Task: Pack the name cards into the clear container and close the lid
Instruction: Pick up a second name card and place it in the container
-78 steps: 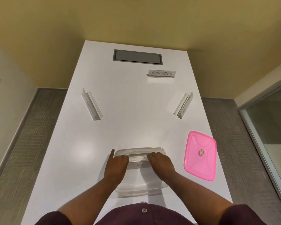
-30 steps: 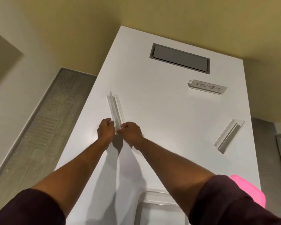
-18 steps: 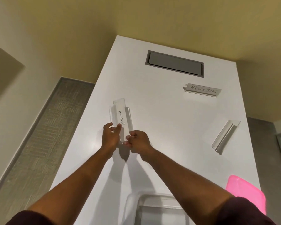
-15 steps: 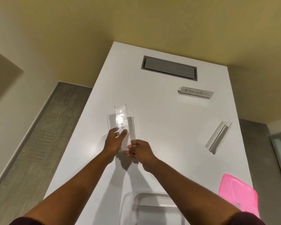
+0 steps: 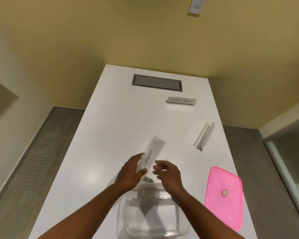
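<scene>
Clear holder reading ELEPHANT (image 5: 149,158) in left hand (image 5: 130,173), SUPERMAN card (image 5: 181,100) beyond

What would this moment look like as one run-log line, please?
left hand: holds ELEPHANT name card | right hand: open beside it | clear container: below, lid off | pink lid: on table

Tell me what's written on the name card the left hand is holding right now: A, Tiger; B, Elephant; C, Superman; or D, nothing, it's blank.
B: the name card gripped in the left hand reads ELEPHANT along its length, while the card marked SUPERMAN stands farther back on the table.
</scene>
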